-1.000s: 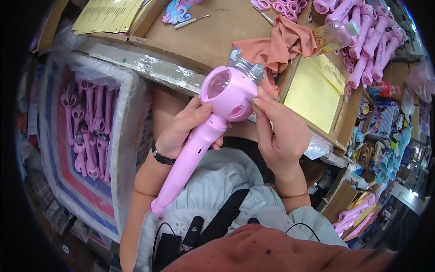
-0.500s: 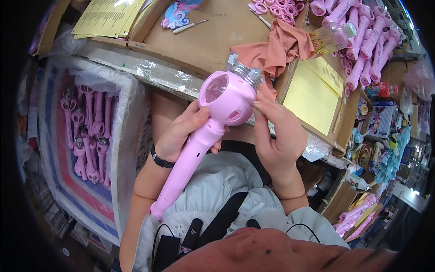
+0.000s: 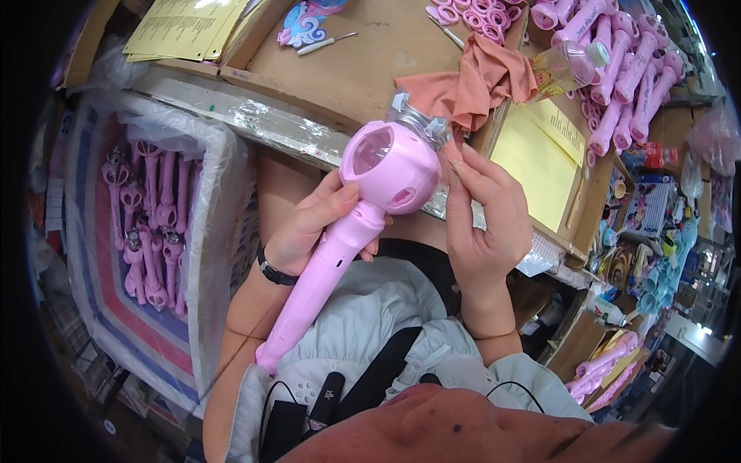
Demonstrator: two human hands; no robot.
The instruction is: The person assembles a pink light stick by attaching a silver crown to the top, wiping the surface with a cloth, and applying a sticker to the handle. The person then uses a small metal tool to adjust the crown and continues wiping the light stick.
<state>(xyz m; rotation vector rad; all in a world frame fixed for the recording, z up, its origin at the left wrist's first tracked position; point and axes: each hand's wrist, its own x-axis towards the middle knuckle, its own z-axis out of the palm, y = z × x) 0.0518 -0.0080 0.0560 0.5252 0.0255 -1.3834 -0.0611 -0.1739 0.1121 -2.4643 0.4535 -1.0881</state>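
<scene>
A pink toy wand (image 3: 318, 284) slants across my lap, its round head with large openings and a silver crown-like collar (image 3: 418, 123) pointing away from me. My left hand (image 3: 302, 231) is closed around the wand just below its head, the thumb lying on the front. Right beside the head, my right hand (image 3: 488, 208) is closed, thumb and forefinger pinched together. What that pinch holds, if anything, is too small to make out. An orange cloth (image 3: 482, 81) lies over the tray edge, its lower end hanging close behind the right fingertips.
A lined crate (image 3: 207, 231) with several pink wands stands at left. Ahead is a cardboard tray (image 3: 378, 58) with a white-handled pointed tool (image 3: 316, 46) and pink rings (image 3: 482, 19). Yellow sheets (image 3: 532, 166), a plastic bottle (image 3: 567, 65) and piled pink handles (image 3: 637, 65) are at right.
My right hand has moved slightly right, its fingertips coming away from the wand's head. The left hand keeps its hold, and the wand has barely shifted.
</scene>
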